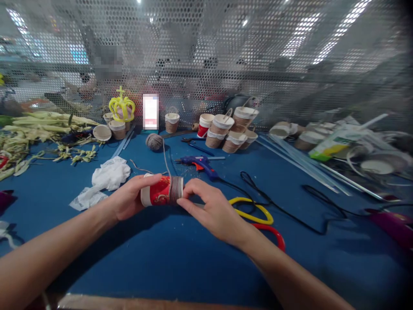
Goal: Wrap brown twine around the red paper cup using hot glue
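Observation:
A red and white paper cup [158,195] lies on its side in the air above the blue table [180,258], its base end wrapped in brown twine. My left hand [129,199] is closed around the cup's rim end. My right hand [209,206] pinches the wrapped base end with thumb and fingers. A strand of twine runs up from the cup to a twine ball [154,141] farther back.
A blue glue gun [201,163] with a black cord lies behind the cup. Yellow and red scissors [258,219] sit right of my right hand. White crumpled paper [108,175] is at left. Several twine-wrapped cups [230,129], clear glue sticks [300,161], a yellow crown [121,107] and dried leaves [38,129] line the back by a perforated screen.

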Tool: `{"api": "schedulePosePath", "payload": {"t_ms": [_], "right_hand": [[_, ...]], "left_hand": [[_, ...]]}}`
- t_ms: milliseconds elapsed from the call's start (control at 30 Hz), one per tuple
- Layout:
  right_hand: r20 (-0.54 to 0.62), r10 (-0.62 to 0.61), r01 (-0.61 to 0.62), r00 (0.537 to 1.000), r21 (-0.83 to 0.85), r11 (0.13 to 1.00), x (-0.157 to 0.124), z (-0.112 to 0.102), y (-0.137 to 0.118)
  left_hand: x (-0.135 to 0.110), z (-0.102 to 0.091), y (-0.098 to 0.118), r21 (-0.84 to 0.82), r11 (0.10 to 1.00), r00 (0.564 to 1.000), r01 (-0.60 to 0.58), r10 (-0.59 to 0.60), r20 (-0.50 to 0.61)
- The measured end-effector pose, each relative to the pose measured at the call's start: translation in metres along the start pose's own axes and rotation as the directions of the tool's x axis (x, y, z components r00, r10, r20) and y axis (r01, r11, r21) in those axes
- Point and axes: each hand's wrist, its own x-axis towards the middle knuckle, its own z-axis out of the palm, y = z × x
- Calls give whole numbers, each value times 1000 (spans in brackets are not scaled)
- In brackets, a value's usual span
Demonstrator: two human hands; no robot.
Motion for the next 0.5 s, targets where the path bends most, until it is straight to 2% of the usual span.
{"api": "schedulePosePath", "payload": {"t_ms": [167, 200, 300, 367, 500], "right_hand": [[-170, 49, -45, 984, 28, 999, 1, -3, 1], [-169, 63, -57, 984, 40, 998, 1, -3, 1], [-43, 95, -90, 995, 111, 990, 0, 0, -1], [34, 70, -75, 997, 173, 982, 0, 2, -3], [119, 25, -59, 993, 292, 954, 2, 7, -8]], "left_hand": [[0, -1, -9, 136, 980, 988, -143, 148, -31], [-1, 0, -11, 155, 975, 986, -159, 165, -25], [-3, 1, -15, 230, 960, 987, -158, 159, 13], [-4, 3, -16, 288, 945, 988, -155, 149, 43], [-5, 7, -17, 339, 926, 986, -164, 160, 40]]}}
